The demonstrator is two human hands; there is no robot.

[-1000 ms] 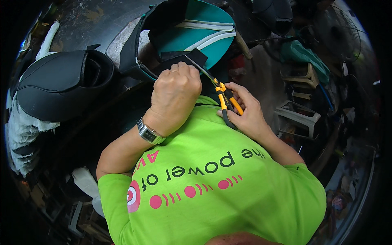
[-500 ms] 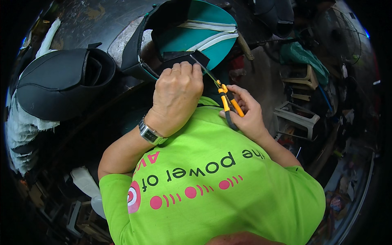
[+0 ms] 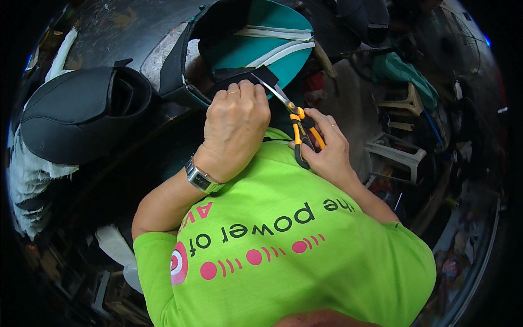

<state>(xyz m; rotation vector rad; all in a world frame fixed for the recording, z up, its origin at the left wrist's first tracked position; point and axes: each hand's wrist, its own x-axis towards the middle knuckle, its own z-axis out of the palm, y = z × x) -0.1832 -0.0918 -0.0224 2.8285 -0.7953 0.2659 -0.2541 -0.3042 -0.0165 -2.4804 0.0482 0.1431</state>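
Note:
A stitched cover (image 3: 294, 62), black outside and teal inside with white strips along its seams, lies over the edge in front of me. My left hand (image 3: 237, 117) is closed over the near edge of its black flap (image 3: 264, 75), knuckles up; the fingertips are hidden. In my right hand (image 3: 329, 147) is a pair of scissors (image 3: 294, 111) with yellow and black handles. Its blades are parted and point up and left, with the tips at the flap beside my left fingers.
Another black padded cover (image 3: 71, 114) rests at the left on pale frayed cloth (image 3: 32, 180). Behind is a dark worktop (image 3: 122, 27). To the right stand plastic stools (image 3: 397, 155), a green bag (image 3: 403, 73) and a fan (image 3: 449, 46).
The scissors' blades and handles have spread apart, and my right thumb has shifted slightly. My left hand keeps its hold on the flap with almost no movement.

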